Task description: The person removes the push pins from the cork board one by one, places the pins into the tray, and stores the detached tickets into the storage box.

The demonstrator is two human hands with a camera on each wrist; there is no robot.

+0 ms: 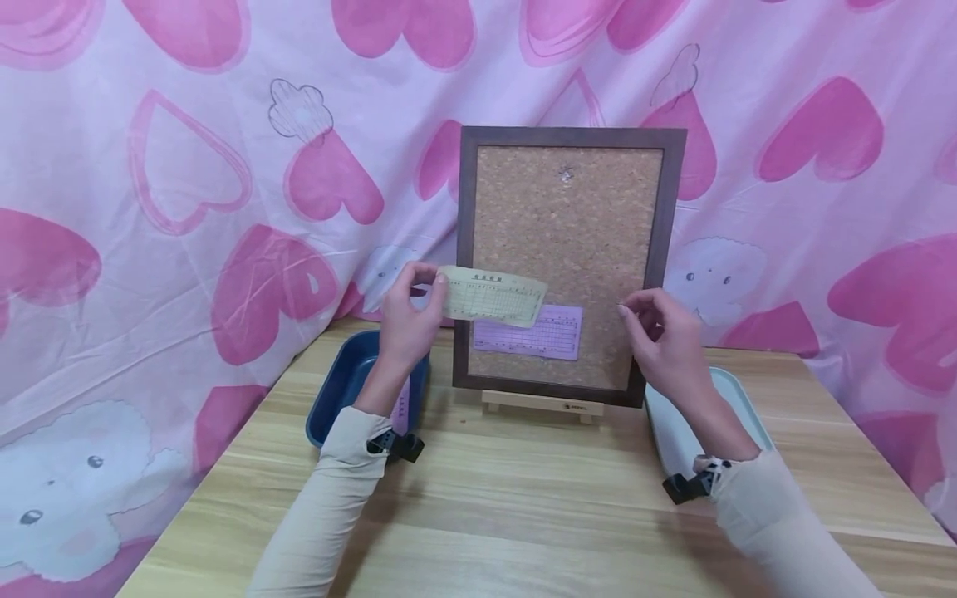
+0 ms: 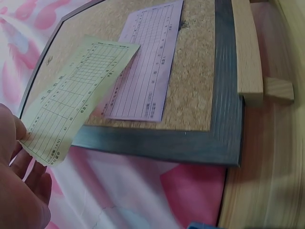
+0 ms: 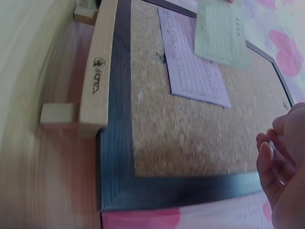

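My left hand (image 1: pixel 411 320) pinches the left end of a pale yellow-green printed slip (image 1: pixel 493 295). The slip bows slightly in front of a cork board (image 1: pixel 561 232) with a dark frame. Behind it, a purple printed slip (image 1: pixel 564 336) lies against the lower cork, its upper left part covered. Near the board's right edge is my right hand (image 1: pixel 665 340), fingers curled and thumb against the forefinger. A small pale thing (image 3: pixel 270 143) shows between those fingers; its kind is too small to tell. Several clear pins (image 1: pixel 566 174) cluster high on the cork.
The board leans on a wooden stand (image 1: pixel 542 404) on the wooden table (image 1: pixel 478 507). A dark blue tray (image 1: pixel 321 407) at left holds a purple slip (image 1: pixel 401 409). A pale tray (image 1: pixel 736 394) lies at right, partly behind the right forearm. Heart-patterned cloth (image 1: pixel 224 124) hangs behind.
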